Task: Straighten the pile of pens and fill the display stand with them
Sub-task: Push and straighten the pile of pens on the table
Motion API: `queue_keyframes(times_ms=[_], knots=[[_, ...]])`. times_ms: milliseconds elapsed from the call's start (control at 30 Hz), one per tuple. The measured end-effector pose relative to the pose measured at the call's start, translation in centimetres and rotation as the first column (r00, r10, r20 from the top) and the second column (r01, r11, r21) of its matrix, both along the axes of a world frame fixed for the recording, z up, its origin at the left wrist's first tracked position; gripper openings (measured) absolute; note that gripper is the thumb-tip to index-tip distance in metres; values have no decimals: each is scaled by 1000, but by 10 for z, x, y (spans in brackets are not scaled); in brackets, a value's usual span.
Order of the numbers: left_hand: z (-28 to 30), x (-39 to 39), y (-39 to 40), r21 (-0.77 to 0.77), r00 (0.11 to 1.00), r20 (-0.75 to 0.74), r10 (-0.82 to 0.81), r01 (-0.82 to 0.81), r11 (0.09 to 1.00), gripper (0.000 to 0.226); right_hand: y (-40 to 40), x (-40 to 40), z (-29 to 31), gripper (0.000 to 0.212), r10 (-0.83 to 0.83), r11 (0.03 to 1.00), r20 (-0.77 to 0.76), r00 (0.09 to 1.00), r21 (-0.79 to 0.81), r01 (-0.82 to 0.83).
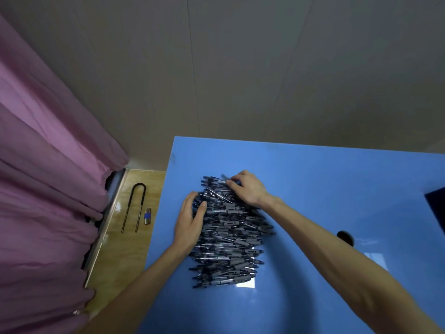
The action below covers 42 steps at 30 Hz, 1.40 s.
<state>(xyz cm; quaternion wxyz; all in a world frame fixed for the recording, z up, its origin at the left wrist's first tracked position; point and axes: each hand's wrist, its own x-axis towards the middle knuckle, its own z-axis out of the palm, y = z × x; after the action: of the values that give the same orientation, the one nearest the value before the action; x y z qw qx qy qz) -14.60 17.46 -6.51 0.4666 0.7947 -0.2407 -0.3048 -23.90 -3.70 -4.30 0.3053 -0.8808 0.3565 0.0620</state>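
Blue table [313, 189] suits squaring: flat left hand [190, 221] braces the pile of pens [228, 237], curled right hand [248, 189] should rake strays inward.

One pile of pens [228, 235] too many to count, two hands, left hand [190, 220] and right hand [248, 189], one blue table [313, 189], one U-shaped metal bar [134, 208], one small metal cylinder [147, 216], one purple curtain [48, 189]
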Motion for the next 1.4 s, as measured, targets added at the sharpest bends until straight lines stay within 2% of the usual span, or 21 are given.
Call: queue_keyframes(times_ms=[133, 267, 333, 400, 467, 567, 700, 767, 867, 933, 1000, 1067, 1133, 1233, 1333, 1400], knots=[[2, 1, -1, 2, 1000, 13, 0, 0, 1000, 64, 13, 14, -3, 43, 185, 983, 30, 982, -22, -185], [3, 6, -4, 3, 999, 30, 22, -22, 1000, 70, 17, 18, 0, 41, 331, 937, -22, 943, -107, -332], [5, 14, -12, 14, 999, 17, 38, -39, 999, 72, 16, 17, 4, 43, 367, 920, -45, 929, -132, -370], [8, 23, -21, 49, 1000, -3, 20, -20, 999, 74, 10, 12, 3, 45, 340, 933, -22, 940, -119, -340], [8, 30, -28, 89, 999, 2, -48, 47, 995, 76, 4, 0, 3, 45, 235, 971, 63, 970, -60, -231], [4, 36, -34, 107, 993, 2, -122, 121, 987, 77, -9, -26, -7, 43, -37, 997, 220, 975, 77, 21], [4, 43, -38, 72, 992, -30, -123, 124, 990, 69, -15, -52, -22, 49, -260, 964, 236, 936, 115, 239], [6, 45, -42, 58, 991, -44, -125, 127, 990, 68, -7, -62, -24, 49, -431, 902, 288, 855, 168, 399], [7, 44, -41, 60, 991, -39, -127, 129, 990, 70, 20, -89, -19, 49, -681, 732, 360, 637, 303, 611], [10, 41, -31, 36, 995, -66, -70, 72, 997, 68, 47, -112, -15, 47, -797, 602, 371, 477, 434, 670], [10, 31, -13, -6, 996, -93, 7, -8, 1000, 63, 71, -128, -14, 46, -827, 560, 381, 413, 500, 661], [7, 17, 8, -20, 994, -103, 30, -32, 999, 60, 91, -132, -18, 49, -824, 567, 376, 424, 523, 637], [0, 3, 24, -13, 997, -70, 9, -10, 1000, 67, 107, -127, -25, 59, -792, 611, 368, 487, 493, 620], [-9, -11, 37, 13, 993, 69, -98, 98, 995, 89, 125, -115, -32, 77, -677, 736, 387, 625, 345, 583], [-15, -20, 41, 118, 943, 258, -209, 184, 976, 93, 140, -103, -35, 78, -592, 805, 389, 706, 243, 541], [-17, -23, 38, 161, 925, 305, -228, 186, 969, 93, 148, -96, -34, 74, -562, 826, 383, 733, 206, 525]])
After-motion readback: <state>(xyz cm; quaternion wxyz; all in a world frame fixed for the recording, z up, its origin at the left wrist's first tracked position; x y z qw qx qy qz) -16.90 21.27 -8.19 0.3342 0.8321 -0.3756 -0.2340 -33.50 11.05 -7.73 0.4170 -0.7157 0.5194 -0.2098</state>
